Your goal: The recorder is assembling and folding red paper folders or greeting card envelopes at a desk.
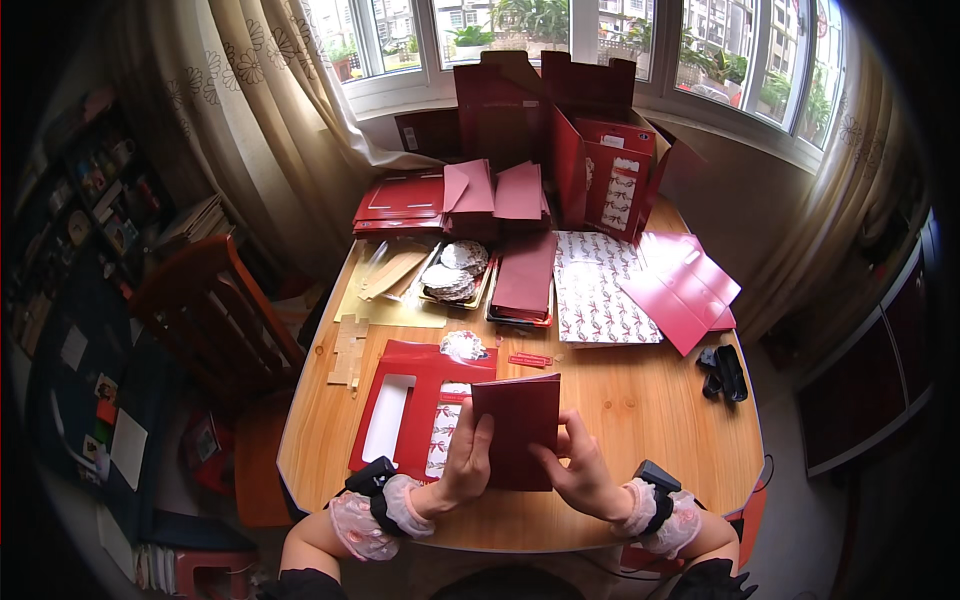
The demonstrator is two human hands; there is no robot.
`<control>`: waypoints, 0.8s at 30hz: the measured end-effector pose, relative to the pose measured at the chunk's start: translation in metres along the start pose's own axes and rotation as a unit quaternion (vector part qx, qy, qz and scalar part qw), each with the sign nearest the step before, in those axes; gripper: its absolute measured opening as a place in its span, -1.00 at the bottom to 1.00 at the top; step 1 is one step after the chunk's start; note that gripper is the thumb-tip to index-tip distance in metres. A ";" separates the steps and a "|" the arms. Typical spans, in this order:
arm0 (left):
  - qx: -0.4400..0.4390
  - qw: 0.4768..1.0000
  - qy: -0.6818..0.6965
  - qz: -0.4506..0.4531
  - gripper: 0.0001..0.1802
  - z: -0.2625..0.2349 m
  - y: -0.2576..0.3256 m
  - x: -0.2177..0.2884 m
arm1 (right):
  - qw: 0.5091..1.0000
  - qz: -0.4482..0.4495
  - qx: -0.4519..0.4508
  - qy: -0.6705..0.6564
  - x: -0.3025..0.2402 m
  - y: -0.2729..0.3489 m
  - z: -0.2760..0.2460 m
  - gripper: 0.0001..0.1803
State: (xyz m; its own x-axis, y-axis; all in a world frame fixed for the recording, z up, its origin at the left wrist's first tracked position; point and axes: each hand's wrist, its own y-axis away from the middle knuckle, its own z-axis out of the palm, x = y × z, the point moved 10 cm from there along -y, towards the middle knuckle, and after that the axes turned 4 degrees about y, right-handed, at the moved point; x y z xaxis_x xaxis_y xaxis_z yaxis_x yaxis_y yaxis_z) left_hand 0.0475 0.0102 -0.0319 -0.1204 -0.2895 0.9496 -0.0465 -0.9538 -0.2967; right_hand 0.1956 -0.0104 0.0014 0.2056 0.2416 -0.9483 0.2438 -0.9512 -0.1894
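Between my two hands a dark red folded card (516, 430) stands upright above the near edge of the table. Its left edge is held by my left hand (468, 462), fingers closed against it. My right hand (580, 466) grips the lower right edge with bent fingers. Partly behind my left hand lies a flat red cardboard sheet (402, 358) with a white window and a bow-patterned strip (441, 432). A white scalloped paper piece (464, 345) rests at its top edge. Near the card is a small red label strip (529, 361).
Behind are a tray of white scalloped pieces (457, 272), a stack of dark red cards (524, 275), bow-patterned paper (600, 295) and pink-red sheets (685, 290). Tall red boxes (610, 175) stand at the back. Black straps (724, 373) lie right; brown tape pieces (348, 350) lie left.
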 end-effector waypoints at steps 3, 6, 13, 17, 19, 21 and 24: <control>-0.001 1.000 -0.004 0.027 -0.64 0.000 -0.001 0.010 | 1.000 -0.001 -0.004 0.014 -0.002 0.001 -0.001 -0.69; -0.014 0.998 0.048 0.031 -0.65 0.005 -0.004 0.025 | 0.995 -0.020 0.007 0.096 -0.004 0.003 -0.008 -0.61; -0.050 0.989 0.089 0.108 -0.66 0.011 0.003 0.047 | 0.992 -0.052 0.024 0.109 -0.035 -0.013 -0.037 -0.59; -0.012 0.990 0.024 0.140 -0.66 -0.008 0.016 0.018 | 0.985 -0.121 -0.050 0.109 -0.044 -0.009 -0.019 -0.77; -0.127 0.977 0.040 0.164 -0.71 0.016 0.012 0.049 | 0.971 -0.176 -0.029 0.158 -0.047 -0.004 -0.024 -0.83; -0.191 0.957 0.084 0.201 -0.73 0.031 0.010 0.064 | 0.963 -0.213 -0.001 0.164 -0.059 -0.003 -0.026 -0.88; -0.202 0.956 0.093 0.190 -0.73 0.033 0.003 0.064 | 0.957 -0.229 0.017 0.175 -0.055 -0.004 -0.028 -0.93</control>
State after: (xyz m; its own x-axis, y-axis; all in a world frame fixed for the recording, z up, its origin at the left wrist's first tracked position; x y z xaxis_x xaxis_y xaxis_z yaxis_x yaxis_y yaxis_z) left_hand 0.0728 -0.0142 0.0312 -0.3771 -0.5542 0.7420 -0.3384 -0.6634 -0.6674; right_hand 0.2098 -0.0144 0.0618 0.3904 0.6789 -0.6218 0.3553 -0.7342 -0.5786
